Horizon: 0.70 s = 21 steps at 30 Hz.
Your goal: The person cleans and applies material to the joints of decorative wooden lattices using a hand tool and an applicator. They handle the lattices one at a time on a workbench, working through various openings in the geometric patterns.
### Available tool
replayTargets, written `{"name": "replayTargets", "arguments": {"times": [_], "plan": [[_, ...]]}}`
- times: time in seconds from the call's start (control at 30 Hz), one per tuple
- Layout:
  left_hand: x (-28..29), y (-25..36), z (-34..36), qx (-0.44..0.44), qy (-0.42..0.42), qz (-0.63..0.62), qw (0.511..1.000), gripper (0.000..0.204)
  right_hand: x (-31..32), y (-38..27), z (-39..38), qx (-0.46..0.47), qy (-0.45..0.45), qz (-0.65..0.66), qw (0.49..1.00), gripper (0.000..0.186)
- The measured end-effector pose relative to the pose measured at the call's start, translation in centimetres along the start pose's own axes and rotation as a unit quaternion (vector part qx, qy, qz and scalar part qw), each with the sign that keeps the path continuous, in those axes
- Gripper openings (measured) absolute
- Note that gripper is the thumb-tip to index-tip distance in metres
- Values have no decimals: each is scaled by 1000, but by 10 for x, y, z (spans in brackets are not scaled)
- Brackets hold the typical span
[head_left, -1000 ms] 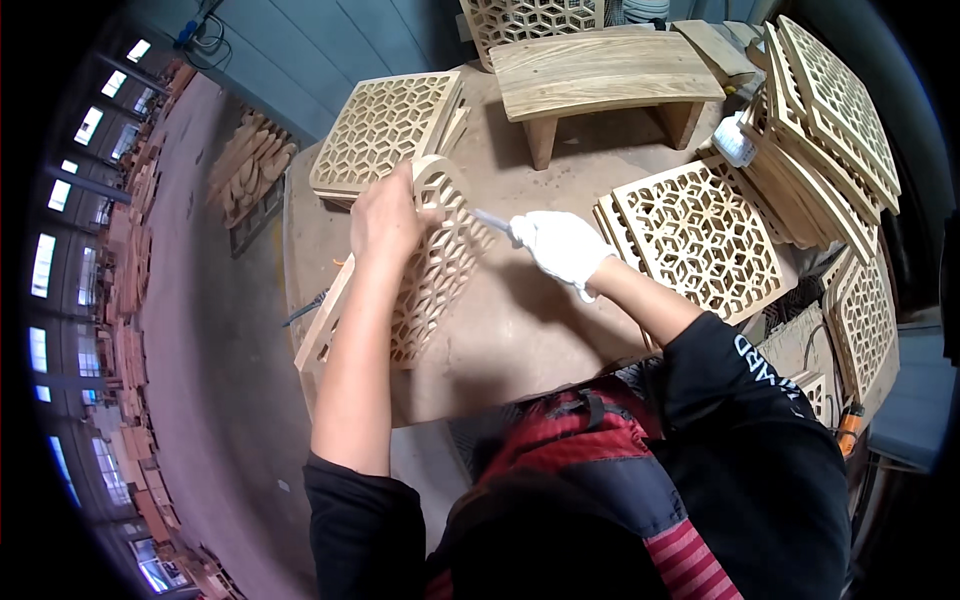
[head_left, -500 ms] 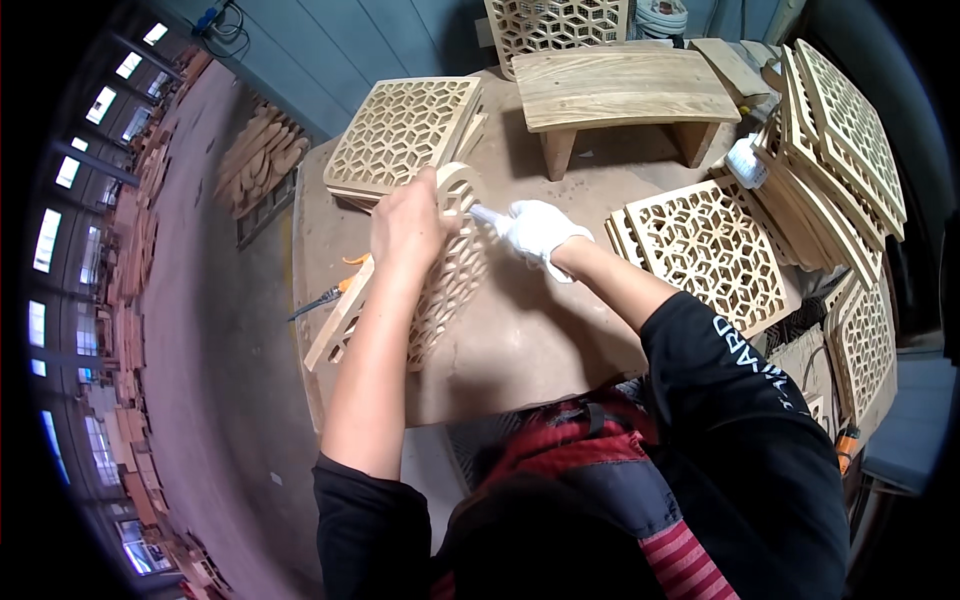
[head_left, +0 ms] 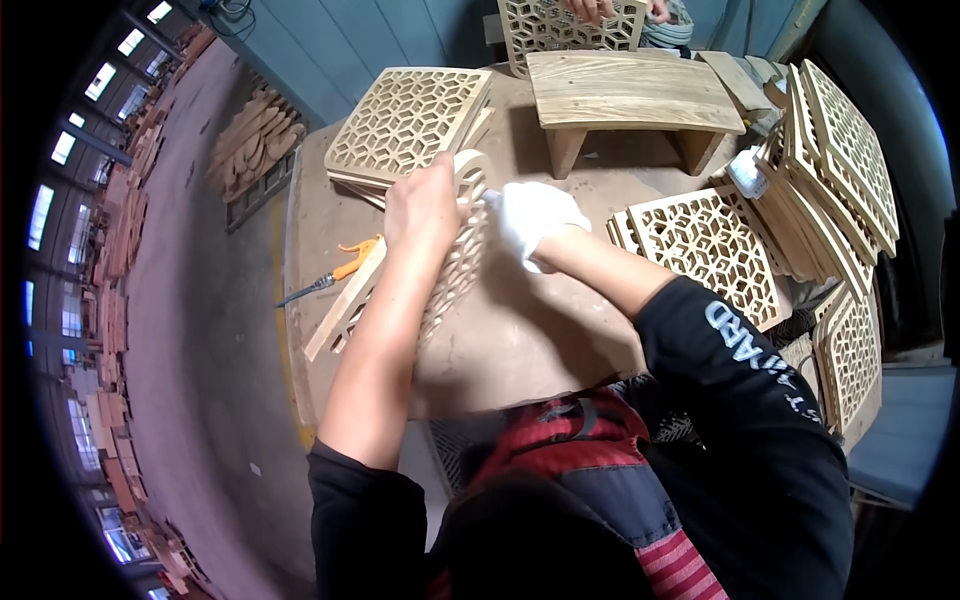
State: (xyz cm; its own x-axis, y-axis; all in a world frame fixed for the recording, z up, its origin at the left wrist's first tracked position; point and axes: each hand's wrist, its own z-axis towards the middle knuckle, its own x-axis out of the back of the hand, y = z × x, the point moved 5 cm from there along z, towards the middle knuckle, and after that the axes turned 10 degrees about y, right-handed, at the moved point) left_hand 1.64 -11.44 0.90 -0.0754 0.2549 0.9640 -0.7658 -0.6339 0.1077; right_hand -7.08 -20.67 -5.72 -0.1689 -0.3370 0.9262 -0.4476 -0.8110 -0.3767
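My left hand [head_left: 425, 205] grips the top edge of a carved wooden lattice panel [head_left: 450, 275], which stands tilted on its edge on the brown worktable [head_left: 520, 340]. My right hand [head_left: 535, 220], in a white glove, holds a small slim tool against the panel's upper edge; most of the tool is hidden in the glove. Another flat wooden strip or panel [head_left: 345, 300] lies under my left forearm.
A stack of lattice panels [head_left: 405, 120] lies at the far left of the table, and a low wooden bench [head_left: 630, 95] stands behind. More panels lie [head_left: 715, 250] and lean [head_left: 840, 170] at the right. An orange-handled tool [head_left: 335, 275] and a white bottle [head_left: 745, 172] rest on the table. Another person's hands hold a panel [head_left: 570, 20] at the far edge.
Both hands and the panel have kept together; the view has shifted slightly, and the gloved right hand has moved closer to the left hand at the panel's top edge.
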Motion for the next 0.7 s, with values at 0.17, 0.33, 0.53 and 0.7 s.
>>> {"name": "replayTargets", "arguments": {"times": [0.17,0.33,0.53,0.7], "plan": [[-3,-1,2,7,10,-17,1000,49,-1,-8,-2,-48,25,42,998,30],[-5,-3,3,-29,23,-10,999,48,-11,3,1,-34,-14,29,999,32],[-3,-9,7,-14,26,-22,999,49,-21,1,12,-56,-37,53,996,34],[-1,-11,5,-18,28,-30,999,50,-19,3,16,-65,-44,58,995,35]]}}
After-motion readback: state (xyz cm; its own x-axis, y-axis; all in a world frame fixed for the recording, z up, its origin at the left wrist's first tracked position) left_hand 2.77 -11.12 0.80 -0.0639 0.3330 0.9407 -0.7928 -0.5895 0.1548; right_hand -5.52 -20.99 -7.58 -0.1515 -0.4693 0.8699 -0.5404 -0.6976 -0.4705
